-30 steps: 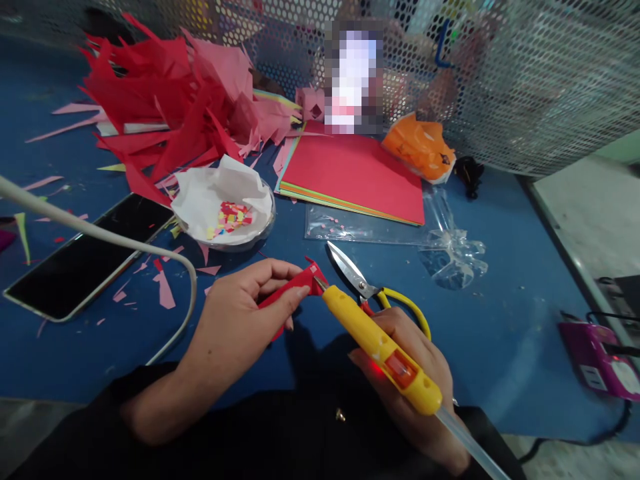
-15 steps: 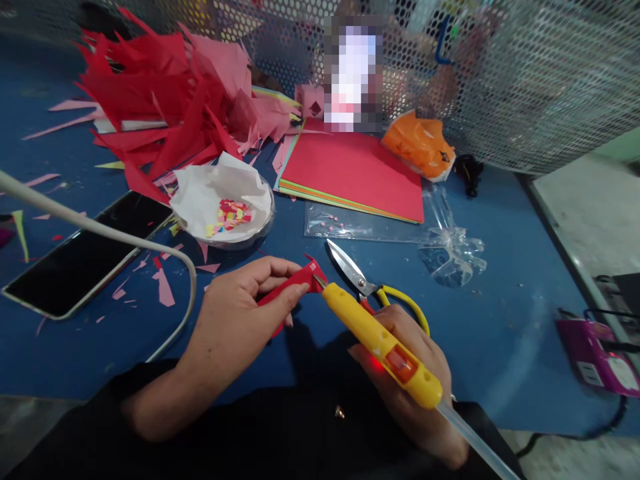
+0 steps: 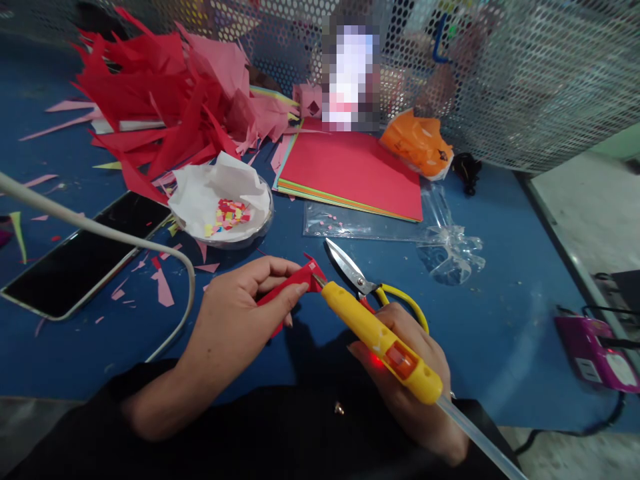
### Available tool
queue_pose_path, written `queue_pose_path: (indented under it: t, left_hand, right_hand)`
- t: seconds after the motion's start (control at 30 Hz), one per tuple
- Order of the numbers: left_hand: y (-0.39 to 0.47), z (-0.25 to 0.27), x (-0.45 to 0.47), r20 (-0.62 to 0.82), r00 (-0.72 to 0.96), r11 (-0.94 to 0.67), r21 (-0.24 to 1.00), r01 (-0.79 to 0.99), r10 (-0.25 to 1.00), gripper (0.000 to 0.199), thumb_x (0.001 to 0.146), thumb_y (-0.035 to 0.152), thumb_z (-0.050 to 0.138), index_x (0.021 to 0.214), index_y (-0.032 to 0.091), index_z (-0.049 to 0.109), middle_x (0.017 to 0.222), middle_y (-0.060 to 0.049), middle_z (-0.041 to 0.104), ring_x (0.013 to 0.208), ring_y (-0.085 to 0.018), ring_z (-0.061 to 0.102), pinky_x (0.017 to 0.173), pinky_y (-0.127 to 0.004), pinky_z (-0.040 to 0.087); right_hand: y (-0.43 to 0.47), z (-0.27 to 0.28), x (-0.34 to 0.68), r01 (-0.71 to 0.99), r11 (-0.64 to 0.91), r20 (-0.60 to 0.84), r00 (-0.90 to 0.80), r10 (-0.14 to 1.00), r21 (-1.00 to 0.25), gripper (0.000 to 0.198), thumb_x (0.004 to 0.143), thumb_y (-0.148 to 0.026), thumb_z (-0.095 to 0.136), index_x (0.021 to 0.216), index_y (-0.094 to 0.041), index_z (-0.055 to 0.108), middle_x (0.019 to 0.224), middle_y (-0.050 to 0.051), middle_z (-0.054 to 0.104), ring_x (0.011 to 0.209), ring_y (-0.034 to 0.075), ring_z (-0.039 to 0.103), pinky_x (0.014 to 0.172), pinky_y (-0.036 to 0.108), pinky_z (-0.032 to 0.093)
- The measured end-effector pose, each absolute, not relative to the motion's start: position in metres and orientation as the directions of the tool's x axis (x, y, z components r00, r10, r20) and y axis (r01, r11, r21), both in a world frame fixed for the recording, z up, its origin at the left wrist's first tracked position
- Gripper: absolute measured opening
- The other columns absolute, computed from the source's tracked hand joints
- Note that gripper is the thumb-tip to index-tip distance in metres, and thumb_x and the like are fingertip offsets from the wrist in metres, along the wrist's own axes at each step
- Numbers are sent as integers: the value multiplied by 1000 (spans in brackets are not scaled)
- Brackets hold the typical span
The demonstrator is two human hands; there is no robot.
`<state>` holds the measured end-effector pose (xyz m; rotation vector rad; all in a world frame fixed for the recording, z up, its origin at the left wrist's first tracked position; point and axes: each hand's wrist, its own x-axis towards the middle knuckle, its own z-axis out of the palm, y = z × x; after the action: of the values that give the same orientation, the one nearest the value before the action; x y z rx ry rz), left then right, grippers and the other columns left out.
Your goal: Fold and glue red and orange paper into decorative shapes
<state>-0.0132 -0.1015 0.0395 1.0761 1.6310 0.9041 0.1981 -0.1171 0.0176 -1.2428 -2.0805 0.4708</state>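
Note:
My left hand [image 3: 245,310] pinches a folded piece of red paper [image 3: 301,275] between thumb and fingers. A small pale square shows near the paper's far corner. Wrapped around a yellow glue gun [image 3: 367,327] is my right hand [image 3: 420,380]; the gun's red switch is lit and a clear glue stick [image 3: 475,433] sticks out of its back end. The metal nozzle meets the red paper close to the pale square; I cannot tell whether glue is coming out. Just beyond my right hand lie scissors [image 3: 350,265] with yellow handles, partly covered by that hand.
A bowl [image 3: 257,230] lined with white paper holds small coloured bits. Red and pink scraps [image 3: 170,93] pile up behind it, left of a stack of coloured paper [image 3: 350,173]. A phone [image 3: 75,260] and a white cable [image 3: 125,237] lie left; a purple box [image 3: 595,353] is right.
Both hands, the red paper and the glue gun keep nearly the same pose. The whole view has shifted very slightly.

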Motion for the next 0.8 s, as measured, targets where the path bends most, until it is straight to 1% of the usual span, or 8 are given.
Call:
queue_pose_path:
  t: [0.4, 0.7, 0.8]
  left_hand:
    - [-101, 39, -12, -317, -164, 348, 909, 229, 934, 25, 79, 42, 73, 92, 21, 74, 52, 5, 65, 41, -8, 50, 37, -12, 39]
    - [-102, 39, -13, -341, -167, 373, 902, 220, 925, 26, 78, 43, 73, 92, 21, 74, 48, 5, 62, 39, -8, 49, 36, -13, 38]
    - [-101, 39, -14, -337, -165, 368, 901, 228, 927, 27, 78, 43, 73, 93, 21, 74, 50, 4, 64, 40, -8, 50, 37, -13, 38]
  right_hand:
    - [-117, 18, 198, 639, 482, 361, -322, 875, -600, 30, 97, -45, 59, 79, -23, 53, 65, -6, 53, 49, 9, 53, 44, 20, 41]
    - [-116, 19, 197, 662, 495, 374, -330, 867, -562, 33, 99, -48, 56, 79, -23, 52, 63, -6, 52, 48, 7, 53, 44, 19, 40]
    - [-116, 18, 198, 672, 496, 379, -328, 865, -550, 34, 98, -50, 56, 78, -23, 51, 62, -7, 52, 47, 7, 52, 44, 19, 40]
